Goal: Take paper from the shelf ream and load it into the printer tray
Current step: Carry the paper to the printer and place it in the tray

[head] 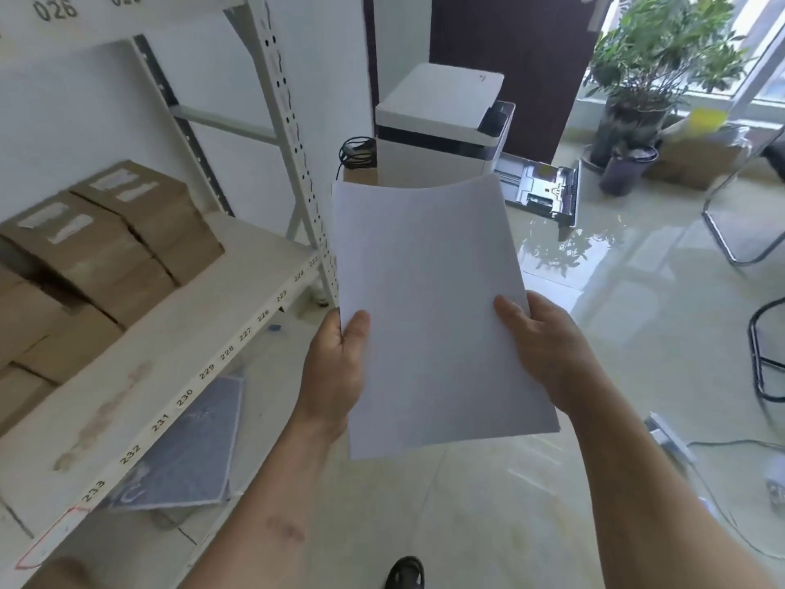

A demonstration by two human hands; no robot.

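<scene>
A stack of white paper (429,299) is held up in front of me, slightly bowed at its far edge. My left hand (335,371) grips its left edge with the thumb on top. My right hand (543,350) grips the right edge the same way. Beyond the paper stands the white printer (441,116) on the floor. Its paper tray (543,189) is pulled out to the right, and its inside shows. The white shelf (140,367) runs along my left.
Brown cardboard boxes (106,244) sit on the shelf. A grey-blue mat (187,452) lies under it. A potted plant (650,78) and a box stand by the window at far right. Chair legs (760,359) and a cable with a power strip (671,440) are at right on the glossy floor.
</scene>
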